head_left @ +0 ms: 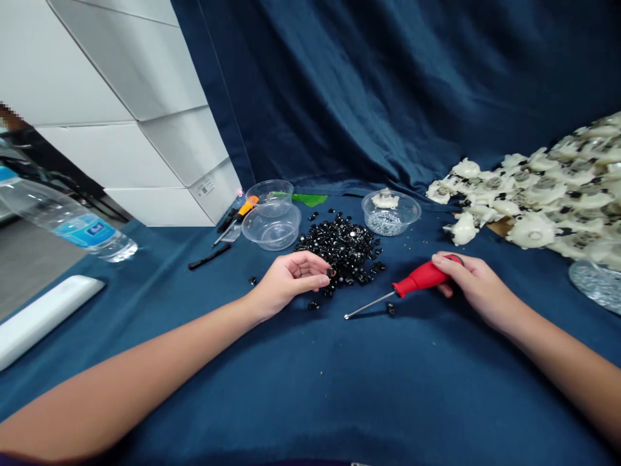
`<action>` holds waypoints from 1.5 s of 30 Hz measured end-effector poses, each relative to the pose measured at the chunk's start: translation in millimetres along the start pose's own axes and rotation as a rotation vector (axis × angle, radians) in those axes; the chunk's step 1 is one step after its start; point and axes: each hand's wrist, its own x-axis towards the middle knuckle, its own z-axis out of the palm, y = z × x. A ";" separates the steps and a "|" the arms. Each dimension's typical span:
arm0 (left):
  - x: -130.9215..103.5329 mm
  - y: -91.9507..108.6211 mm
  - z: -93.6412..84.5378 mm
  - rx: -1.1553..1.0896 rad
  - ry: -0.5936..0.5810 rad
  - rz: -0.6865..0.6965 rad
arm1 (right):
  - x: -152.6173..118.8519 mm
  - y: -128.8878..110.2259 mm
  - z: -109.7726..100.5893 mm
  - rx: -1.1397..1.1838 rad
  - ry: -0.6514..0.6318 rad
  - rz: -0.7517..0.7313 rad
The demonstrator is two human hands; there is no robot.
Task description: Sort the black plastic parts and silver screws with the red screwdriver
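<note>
My left hand (297,279) is at the near left edge of a heap of small shiny black parts (342,246). Its thumb and fingers pinch one small black part (330,273), whose exact kind is too small to make out. In my right hand (473,285) lies the red handle of a screwdriver (421,278), its metal shaft pointing left and down toward the cloth. A single black part (390,308) sits beneath the shaft, and another loose black part (313,305) lies just below my left hand.
Behind the heap stand a clear tub of screws (388,223) with a cream piece in it and further clear plastic tubs (272,226). Many cream plastic housings (533,194) pile up at right, near a bag of screws (599,285). White boxes (145,149) and a water bottle (82,223) occupy the left.
</note>
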 end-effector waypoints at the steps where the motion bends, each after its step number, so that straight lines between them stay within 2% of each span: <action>1: 0.1 -0.2 0.1 -0.003 -0.004 0.001 | 0.2 0.1 -0.2 0.000 -0.006 0.000; 11: -0.4 0.8 2.3 -0.020 -0.025 0.015 | 1.9 2.0 -0.9 -0.005 -0.017 -0.001; 20: 0.1 3.2 0.8 0.057 -0.011 0.008 | 1.0 -2.3 -0.3 -0.009 -0.027 0.018; 28: 4.1 -6.9 -5.1 -0.059 -0.035 0.013 | 0.0 -2.4 -0.3 -0.026 -0.028 0.015; 45: 2.4 3.1 0.2 -0.166 -0.048 -0.032 | 2.0 1.0 -1.7 -0.030 -0.035 0.005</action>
